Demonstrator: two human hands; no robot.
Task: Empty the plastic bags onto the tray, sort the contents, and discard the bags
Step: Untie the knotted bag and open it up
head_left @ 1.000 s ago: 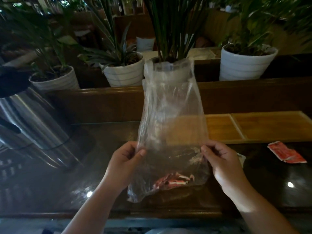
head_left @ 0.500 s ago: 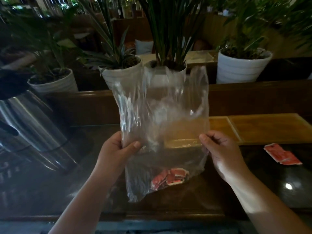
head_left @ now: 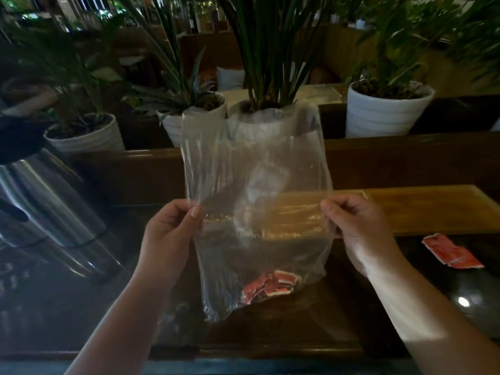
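A clear plastic bag (head_left: 257, 201) is held upright between the two hands, and each of its side edges is pinched between a thumb and curled fingers: the left hand (head_left: 167, 236) grips the left edge, the right hand (head_left: 357, 231) the right edge. Compared with a second ago, the film has been spread wider and flatter between the two grips, and the pinch points have been shifted higher up the sides; the open mouth stands well above the fingertips.

The contents, a small cluster of red-and-white packets (head_left: 270, 286), lie gathered in the bottom corner, well below the fingers and nearer the right hand's side. Nothing has been tipped out yet, so the emptying step is judged to be only in preparation (the bag is still mouth-up).

Just beyond the right fingers, and partly seen through the film, lies the wooden tray (head_left: 433, 209), bare where it can be seen. One more red packet (head_left: 451, 254) lies on the dark tabletop to the right of the right wrist, apart from the tray.

For the packets to be released, the bag would probably need to be inverted over the tray, or gripped by its bottom corners.
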